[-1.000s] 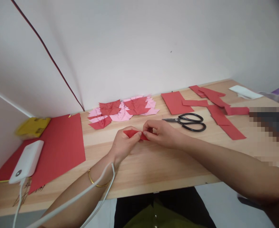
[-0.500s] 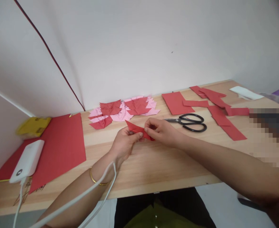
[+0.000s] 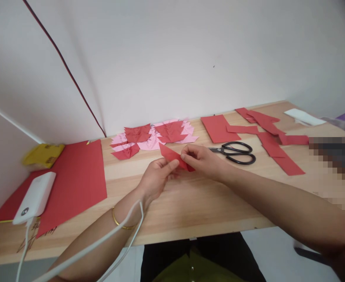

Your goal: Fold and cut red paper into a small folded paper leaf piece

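Holding point, folded red paper: I record the folded red paper (image 3: 171, 153) near the middle of the head view, gripped by both hands, one corner pointing to 11 o'clock. All clock positions below are taken from it.
Left hand: I find the left hand (image 3: 157, 175) at 8 o'clock, thumb pressed on the near face of the paper; the other fingers are partly hidden behind it.
Right hand: I find the right hand (image 3: 201, 160) at 3 o'clock, thumb and forefinger pinched together on the paper's right part.
Wooden table: whether the paper touches the table (image 3: 204, 209), I cannot tell.
Folded pieces: pink and red, overlapping in rows at 10 o'clock, by the wall.
Scissors: black-handled scissors (image 3: 219, 150) at 3 o'clock, just beyond the right hand, handles to the right.
Cut paper: a red rectangle (image 3: 218, 128) at 2 o'clock; red strips (image 3: 288, 165) overlapping around 3 o'clock.
Large red sheet: at 9 o'clock, a white power bank (image 3: 35, 197) resting on the sheet (image 3: 78, 184).
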The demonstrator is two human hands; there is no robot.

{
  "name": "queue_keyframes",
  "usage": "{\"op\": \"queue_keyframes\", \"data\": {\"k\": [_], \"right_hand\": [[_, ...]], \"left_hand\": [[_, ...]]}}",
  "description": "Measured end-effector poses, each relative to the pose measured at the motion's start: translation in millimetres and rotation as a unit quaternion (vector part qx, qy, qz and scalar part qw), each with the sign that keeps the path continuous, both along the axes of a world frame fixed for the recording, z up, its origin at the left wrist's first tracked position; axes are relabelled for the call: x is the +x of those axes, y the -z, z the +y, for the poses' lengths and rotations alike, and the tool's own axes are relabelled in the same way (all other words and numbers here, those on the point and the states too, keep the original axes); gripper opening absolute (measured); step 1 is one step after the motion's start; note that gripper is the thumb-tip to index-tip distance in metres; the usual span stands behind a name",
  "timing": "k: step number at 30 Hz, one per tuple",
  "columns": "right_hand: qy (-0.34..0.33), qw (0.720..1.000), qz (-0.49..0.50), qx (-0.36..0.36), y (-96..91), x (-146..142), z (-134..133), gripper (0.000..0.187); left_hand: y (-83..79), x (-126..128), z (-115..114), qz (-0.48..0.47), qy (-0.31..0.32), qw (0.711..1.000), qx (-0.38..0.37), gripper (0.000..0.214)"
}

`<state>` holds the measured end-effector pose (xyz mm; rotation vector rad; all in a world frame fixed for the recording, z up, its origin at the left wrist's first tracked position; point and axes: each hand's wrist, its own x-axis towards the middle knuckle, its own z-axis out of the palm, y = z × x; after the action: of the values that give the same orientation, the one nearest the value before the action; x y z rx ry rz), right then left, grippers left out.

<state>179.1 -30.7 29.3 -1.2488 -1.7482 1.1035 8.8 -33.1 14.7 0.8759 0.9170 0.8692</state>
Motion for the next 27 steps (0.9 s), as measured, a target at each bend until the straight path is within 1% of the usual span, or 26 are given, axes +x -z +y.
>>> {"op": "queue_keyframes", "data": {"k": [3,7,10,13,15,17,19,20,21,22,23,24,25,26,27], "right_hand": [[-0.002,1.0,0.001,-0.005,-2.1,-3.7,-3.2,0.021],[-0.017,1.0,0.015,-0.019,-3.8,-6.6,-5.9,0.02],[-0.015,0.999,0.01,-0.029,-3.4,-5.7,-5.3,0.021],[-0.012,0.999,0.003,-0.043,-2.9,-4.4,-4.1,0.02],[-0.017,0.999,-0.005,-0.034,-2.4,-3.0,-2.7,0.02],[-0.017,0.999,-0.032,-0.01,-1.4,-0.3,-0.5,0.02],[-0.03,0.997,-0.077,0.007,0.1,3.4,1.8,0.018],[-0.046,0.993,-0.104,0.01,1.1,5.3,2.7,0.016],[-0.066,0.989,-0.133,0.01,2.2,6.9,3.2,0.014],[-0.087,0.983,-0.162,0.014,3.6,8.1,3.3,0.013],[-0.106,0.976,-0.19,0.024,5.1,8.6,3.2,0.012],[-0.118,0.968,-0.218,0.04,6.9,8.6,2.9,0.012],[-0.125,0.96,-0.242,0.059,8.8,8.2,2.5,0.013],[-0.128,0.954,-0.261,0.079,10.9,7.5,2.2,0.013],[-0.128,0.948,-0.274,0.095,12.8,6.6,2.0,0.013]], "left_hand": [[3.5,-0.3,-0.9,0.023,0.03,0.999,0.019,0.029],[4.5,0.1,-1.8,0.054,0.03,0.996,0.061,0.021],[4.9,1.6,-3.4,0.068,0.054,0.995,0.047,0.023],[7.8,3.2,-4.8,0.057,0.061,0.996,0.036,0.025],[8.1,3.4,-6.0,0.063,0.068,0.995,0.042,0.024],[4.1,2.1,-8.4,0.096,0.109,0.988,0.049,0.024],[-4.5,-1.1,-11.4,0.158,0.187,0.967,0.072,0.029],[-9.9,-3.4,-12.6,0.193,0.232,0.948,0.099,0.031],[-15.5,-6.3,-13.1,0.235,0.238,0.93,0.153,0.028],[-20.6,-9.5,-12.8,0.279,0.203,0.911,0.227,0.024],[-24.9,-12.9,-11.5,0.313,0.146,0.891,0.294,0.02],[-28.0,-16.3,-9.4,0.34,0.089,0.871,0.342,0.018],[-29.8,-19.4,-6.9,0.36,0.053,0.852,0.377,0.016],[-30.4,-21.8,-4.2,0.371,0.031,0.836,0.403,0.015],[-29.7,-23.5,-1.8,0.383,0.033,0.821,0.422,0.015]]}}
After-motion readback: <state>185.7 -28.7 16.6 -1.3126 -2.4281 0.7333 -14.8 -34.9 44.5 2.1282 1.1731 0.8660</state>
